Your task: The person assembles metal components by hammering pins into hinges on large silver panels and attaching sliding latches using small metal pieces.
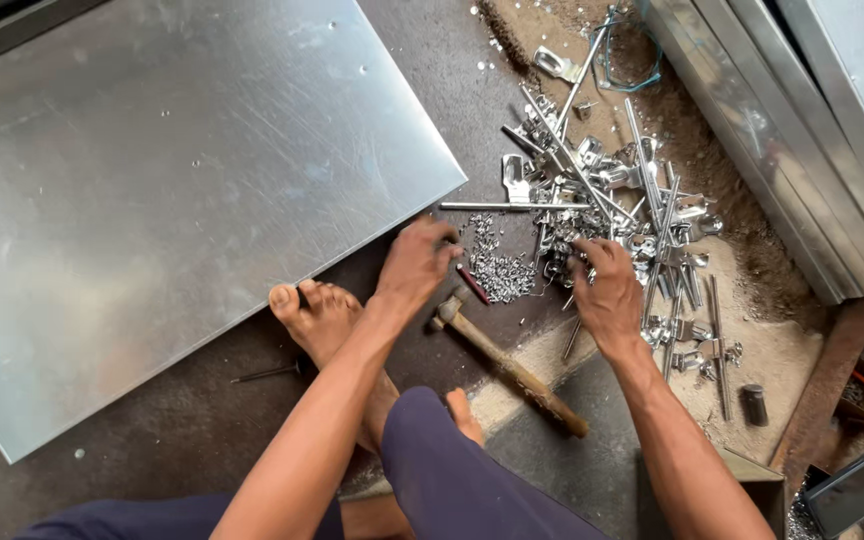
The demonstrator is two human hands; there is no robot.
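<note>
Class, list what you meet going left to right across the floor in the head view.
Metal sheet → bare foot → left hand → hammer → right hand → small dark cylinder.

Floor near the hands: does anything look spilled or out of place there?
Yes. Small screws lie spilled loose on the floor between the left hand and right hand, beside a tangled heap of metal brackets and rods. A hammer lies among them.

head view | worn on head; looks steeply down, near | floor (202, 400) fills frame
</note>
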